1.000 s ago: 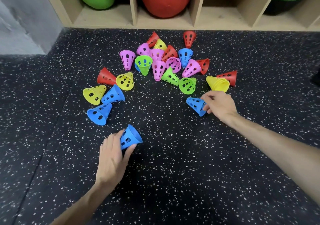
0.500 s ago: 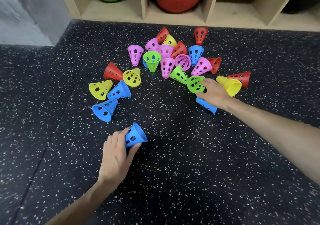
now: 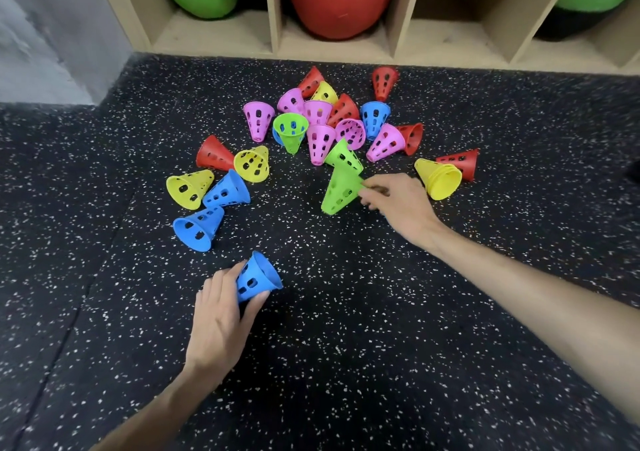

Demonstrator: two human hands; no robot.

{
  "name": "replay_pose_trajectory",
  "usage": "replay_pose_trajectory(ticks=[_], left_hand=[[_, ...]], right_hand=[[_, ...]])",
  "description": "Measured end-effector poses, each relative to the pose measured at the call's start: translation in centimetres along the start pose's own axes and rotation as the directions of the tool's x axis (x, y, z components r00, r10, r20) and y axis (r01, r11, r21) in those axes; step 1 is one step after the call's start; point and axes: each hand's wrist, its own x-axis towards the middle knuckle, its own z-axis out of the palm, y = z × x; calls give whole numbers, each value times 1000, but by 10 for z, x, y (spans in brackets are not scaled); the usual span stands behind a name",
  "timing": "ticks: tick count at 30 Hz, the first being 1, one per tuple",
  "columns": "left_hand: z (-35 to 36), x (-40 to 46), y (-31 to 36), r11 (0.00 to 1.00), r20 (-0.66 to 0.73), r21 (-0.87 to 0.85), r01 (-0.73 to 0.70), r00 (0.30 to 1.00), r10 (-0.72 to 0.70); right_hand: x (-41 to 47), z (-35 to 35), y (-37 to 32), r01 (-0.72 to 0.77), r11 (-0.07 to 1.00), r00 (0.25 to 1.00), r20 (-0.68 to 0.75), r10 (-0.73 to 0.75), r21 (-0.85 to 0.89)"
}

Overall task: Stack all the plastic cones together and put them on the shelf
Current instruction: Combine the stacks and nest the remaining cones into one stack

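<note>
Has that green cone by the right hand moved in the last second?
Yes. The green cone lay on its side touching the other green cone; now the right hand pinches it by the rim and has pulled it nearer the person, away from the shelf.

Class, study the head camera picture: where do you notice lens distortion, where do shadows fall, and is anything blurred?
Head view: the wide lens bows the shelf edge and splays its dividers; soft, even light, no glare; a faint shadow lies under the left hand gripping a blue cone; the right hand pinching the green cone looks slightly soft; cones are sharp.
</note>
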Motion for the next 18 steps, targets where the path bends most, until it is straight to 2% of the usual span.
replay_pose_trajectory(ticks=[6, 11, 18], left_hand=[[-6, -1, 6, 993, -7, -116, 3, 1000, -4], [-8, -1, 7, 990, -17, -133, 36, 999, -38], [-11, -1, 9, 990, 7, -138, 39, 999, -38]], right_hand=[[-21, 31, -11, -57, 990, 992, 115, 43, 126], [-36, 53, -26, -46, 979, 966, 260, -7, 199], [-52, 82, -41, -78, 955, 867, 492, -77, 286]])
